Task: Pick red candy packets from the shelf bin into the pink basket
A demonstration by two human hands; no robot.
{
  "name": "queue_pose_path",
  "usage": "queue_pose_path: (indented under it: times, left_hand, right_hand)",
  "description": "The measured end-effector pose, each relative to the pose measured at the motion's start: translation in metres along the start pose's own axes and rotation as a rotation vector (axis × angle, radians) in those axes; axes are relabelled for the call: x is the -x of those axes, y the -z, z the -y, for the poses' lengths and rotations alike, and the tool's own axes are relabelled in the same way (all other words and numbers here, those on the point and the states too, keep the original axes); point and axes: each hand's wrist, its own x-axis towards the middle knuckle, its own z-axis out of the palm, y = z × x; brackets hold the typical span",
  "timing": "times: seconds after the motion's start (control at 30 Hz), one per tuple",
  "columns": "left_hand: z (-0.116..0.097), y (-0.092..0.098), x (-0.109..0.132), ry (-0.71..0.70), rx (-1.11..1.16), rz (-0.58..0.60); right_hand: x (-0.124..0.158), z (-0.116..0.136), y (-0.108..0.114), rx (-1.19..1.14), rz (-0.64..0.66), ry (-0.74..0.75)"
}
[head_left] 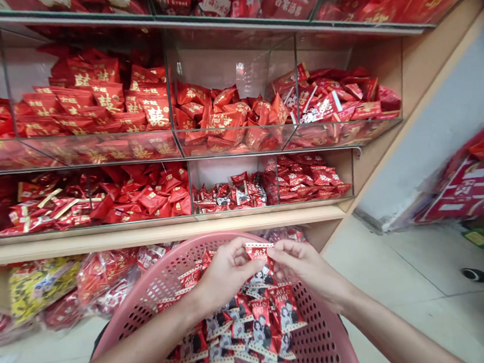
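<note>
A small red candy packet [259,254] with white lettering and a pale crimped top edge is held upright between my two hands. My left hand [225,269] pinches its left side, the thumb lying across the front. On the other side, the fingertips of my right hand [299,264] grip its upper right corner. Below them stands a pink perforated plastic basket [320,333], with several matching red candy packets [261,319] piled inside, printed with black-and-white figures. My left forearm hides part of that pile.
Ahead, clear-walled shelf bins hold red packets [74,103], with smaller candy packets [234,192] in a lower bin. A wooden ledge [157,235] runs just behind the basket. Bagged goods [46,283] lie beneath it, and a red bag [469,188] stands at right on the tiled floor [410,325].
</note>
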Motion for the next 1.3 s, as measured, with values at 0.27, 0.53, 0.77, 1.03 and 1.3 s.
queue_pose_path:
  times: [0.27,0.53,0.77,1.03,1.3]
  left_hand:
    - [-0.005,-0.011,0.015,-0.186,-0.573,0.194]
    - [0.002,-0.024,0.009,-0.216,-0.934,0.191]
    - [0.017,-0.044,0.008,-0.211,-1.030,0.225]
    - [0.038,-0.056,0.005,-0.260,-1.099,0.230]
    - [0.050,-0.054,-0.004,-0.292,-1.124,0.275]
  right_hand:
    - [0.006,-0.010,0.015,-0.055,0.014,-0.040]
    - [0.019,-0.019,0.028,0.054,-0.031,-0.017]
    - [0.024,-0.037,0.041,0.348,-0.049,0.092]
    - [0.025,-0.050,0.046,0.501,-0.101,0.174]
    - [0.043,-0.040,0.034,0.855,-0.226,0.286]
